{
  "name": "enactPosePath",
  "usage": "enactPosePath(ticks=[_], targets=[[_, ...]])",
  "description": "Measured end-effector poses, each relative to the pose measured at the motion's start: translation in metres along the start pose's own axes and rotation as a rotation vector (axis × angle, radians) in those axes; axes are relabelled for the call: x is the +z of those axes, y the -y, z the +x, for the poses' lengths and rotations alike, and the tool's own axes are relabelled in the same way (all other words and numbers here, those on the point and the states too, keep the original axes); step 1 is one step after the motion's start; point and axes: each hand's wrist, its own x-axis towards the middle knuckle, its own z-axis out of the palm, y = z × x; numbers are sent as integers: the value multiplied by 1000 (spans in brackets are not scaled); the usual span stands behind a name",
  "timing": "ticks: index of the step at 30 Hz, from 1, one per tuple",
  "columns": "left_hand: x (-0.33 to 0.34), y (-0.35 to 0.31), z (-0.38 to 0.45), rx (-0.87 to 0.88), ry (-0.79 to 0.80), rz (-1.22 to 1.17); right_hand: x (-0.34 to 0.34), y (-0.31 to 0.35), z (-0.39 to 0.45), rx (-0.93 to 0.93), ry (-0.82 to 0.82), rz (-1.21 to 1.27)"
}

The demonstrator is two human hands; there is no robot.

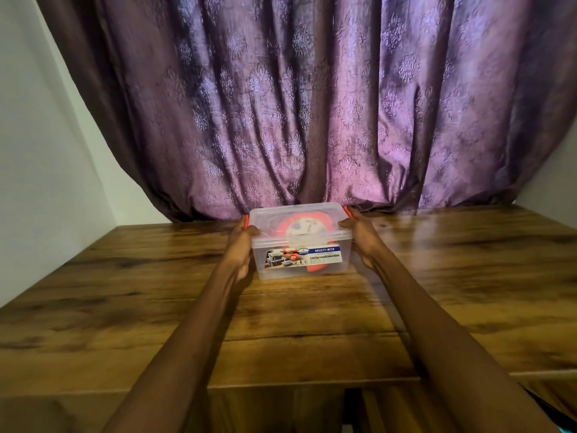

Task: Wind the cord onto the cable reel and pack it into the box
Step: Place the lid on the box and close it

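Here the clear plastic box (301,245) is seen standing on the wooden surface (312,323), toward its far edge and close to the purple curtain (296,98) that hangs behind it. The box is held between the two hands, one at each short end. Its lid (299,221) is seated on top, and the red cable reel (304,228) is seen through the lid and walls, lying inside the box; the cord itself cannot be made out apart from the reel. A printed label (304,258) is stuck to the near wall.

The left hand (242,245) is laid against the left end, with the thumb hooked over the lid's edge by the red clip (246,220) and the fingers curled down round the side. The right hand (362,235) is set against the right end in the same manner, its thumb resting on the lid's corner just beside the other red clip (346,211). Both are closed round the box rather than spread.

Both forearms are stretched forward from the near edge of the surface, nearly straight and converging toward the box. A pale wall (37,182) is seen at the left.
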Motion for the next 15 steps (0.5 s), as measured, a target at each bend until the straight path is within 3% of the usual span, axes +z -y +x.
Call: enactPosePath(ticks=[6, 8, 11, 13, 15], targets=[[-1, 2, 7, 35, -10, 120, -1, 2, 8, -3, -39, -193], [-2, 7, 10, 97, -67, 215, -3, -5, 9, -131, -169, -466], [-5, 20, 1, 383, -176, 532, -5, -24, 0, -533, -409, -1041], [-13, 31, -13, 601, -115, 805, -1, -35, -9, -700, -359, -1209], [-26, 35, -23, 726, -84, 1084, 1, -46, -11, -735, -245, -1314]])
